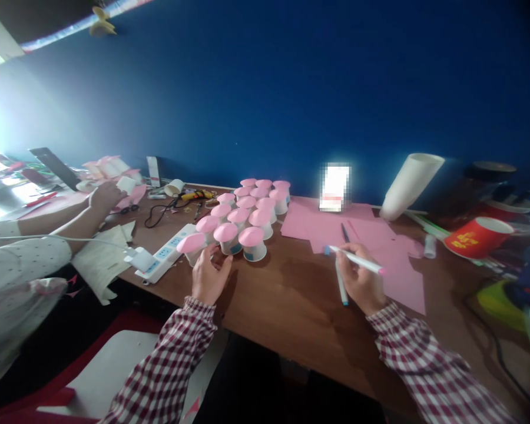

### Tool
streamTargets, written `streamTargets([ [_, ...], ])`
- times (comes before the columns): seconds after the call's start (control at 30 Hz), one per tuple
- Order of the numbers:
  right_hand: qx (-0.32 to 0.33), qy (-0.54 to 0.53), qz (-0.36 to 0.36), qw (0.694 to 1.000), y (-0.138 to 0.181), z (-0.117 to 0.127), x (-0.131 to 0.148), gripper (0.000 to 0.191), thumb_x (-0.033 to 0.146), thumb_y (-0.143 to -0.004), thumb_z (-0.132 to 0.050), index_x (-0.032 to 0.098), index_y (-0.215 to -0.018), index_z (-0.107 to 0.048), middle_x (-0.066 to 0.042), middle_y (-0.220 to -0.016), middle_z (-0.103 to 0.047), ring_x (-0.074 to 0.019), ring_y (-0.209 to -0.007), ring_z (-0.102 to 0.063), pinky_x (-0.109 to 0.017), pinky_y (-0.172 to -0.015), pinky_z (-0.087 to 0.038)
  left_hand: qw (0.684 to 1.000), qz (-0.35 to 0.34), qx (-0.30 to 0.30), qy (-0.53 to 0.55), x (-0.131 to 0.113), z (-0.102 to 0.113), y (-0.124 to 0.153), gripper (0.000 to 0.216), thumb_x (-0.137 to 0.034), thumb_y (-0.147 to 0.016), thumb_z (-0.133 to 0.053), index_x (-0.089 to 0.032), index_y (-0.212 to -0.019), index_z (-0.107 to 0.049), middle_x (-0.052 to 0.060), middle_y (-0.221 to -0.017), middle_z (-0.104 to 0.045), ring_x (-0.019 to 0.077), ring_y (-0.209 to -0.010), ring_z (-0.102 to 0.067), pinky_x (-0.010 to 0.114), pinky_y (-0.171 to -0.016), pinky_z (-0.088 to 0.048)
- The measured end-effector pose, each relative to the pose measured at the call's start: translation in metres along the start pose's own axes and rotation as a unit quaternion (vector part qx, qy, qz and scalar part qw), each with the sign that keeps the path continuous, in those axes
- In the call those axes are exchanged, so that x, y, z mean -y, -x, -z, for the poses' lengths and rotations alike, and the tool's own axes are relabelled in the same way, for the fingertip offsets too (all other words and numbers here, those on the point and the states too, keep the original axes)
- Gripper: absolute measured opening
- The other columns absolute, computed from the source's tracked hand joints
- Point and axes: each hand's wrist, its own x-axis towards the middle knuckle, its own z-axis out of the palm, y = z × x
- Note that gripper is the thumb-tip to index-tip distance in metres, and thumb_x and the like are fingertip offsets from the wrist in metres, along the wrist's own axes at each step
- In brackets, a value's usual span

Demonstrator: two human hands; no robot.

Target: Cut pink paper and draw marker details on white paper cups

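Several small white paper cups with pink cone tops stand in rows at the middle of the table. My left hand [211,274] is at their front, beside the nearest left cup [191,243], its thumb apart from the fingers; whether it touches the cup I cannot tell. Just right of it are two more front cups, one [225,232] and another [254,244], with blue patches on their sides. My right hand [361,280] is closed on a white marker [362,261] with a pink end. Below that hand another white marker [341,285] with a blue end lies on the wood.
Pink paper sheets [401,282] cover the table at the right, under a dark pen [345,232]. A lit phone [334,187] leans on the blue wall. A red paper cup [479,237] lies tilted at right. A power strip [166,256] sits left, near a co-worker's hands [105,199].
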Motion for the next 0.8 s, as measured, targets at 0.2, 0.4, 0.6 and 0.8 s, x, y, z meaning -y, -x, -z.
streamTargets([
  [0.2, 0.005, -0.002, 0.000, 1.000, 0.000, 0.000, 0.000, 0.019, 0.037, -0.095, -0.054, 0.019, -0.091, -0.059, -0.002, -0.074, -0.065, -0.0140, -0.057, -0.059, -0.025, -0.053, -0.049, 0.997, 0.046, 0.044, 0.041, -0.002, -0.012, -0.012, 0.066, -0.044, -0.078, -0.064, -0.017, -0.135, -0.047, 0.010, -0.101, -0.072, 0.0196, -0.062, -0.068, 0.034, -0.065, -0.054],
  [0.4, 0.007, 0.008, 0.003, 1.000, 0.000, -0.001, 0.000, 0.020, 0.038, -0.095, -0.053, 0.019, -0.092, -0.060, -0.003, -0.075, -0.067, -0.0152, -0.059, -0.061, -0.026, -0.053, -0.050, 0.992, 0.079, 0.063, 0.082, -0.008, -0.020, -0.022, 0.048, -0.044, -0.076, -0.066, -0.017, -0.114, -0.054, 0.000, -0.066, -0.065, 0.0220, -0.054, -0.068, 0.030, -0.053, -0.051],
  [0.6, 0.004, 0.014, 0.015, 1.000, 0.001, -0.002, -0.003, 0.019, 0.037, -0.095, -0.054, 0.019, -0.092, -0.060, -0.004, -0.077, -0.068, -0.0154, -0.061, -0.062, -0.026, -0.054, -0.050, 0.996, 0.069, 0.041, 0.037, -0.004, -0.025, -0.027, 0.044, -0.047, -0.076, -0.065, -0.017, -0.106, -0.056, 0.000, -0.062, -0.064, 0.0235, -0.053, -0.067, 0.034, -0.061, -0.052],
  [0.8, 0.008, 0.014, 0.021, 1.000, 0.001, -0.002, -0.003, 0.018, 0.036, -0.095, -0.055, 0.019, -0.092, -0.060, -0.004, -0.076, -0.067, -0.0156, -0.060, -0.062, -0.026, -0.054, -0.049, 1.000, 0.030, 0.006, 0.000, -0.003, -0.025, -0.025, 0.041, -0.045, -0.079, -0.060, -0.017, -0.110, -0.058, 0.003, -0.068, -0.067, 0.0263, -0.067, -0.069, 0.035, -0.068, -0.051],
])
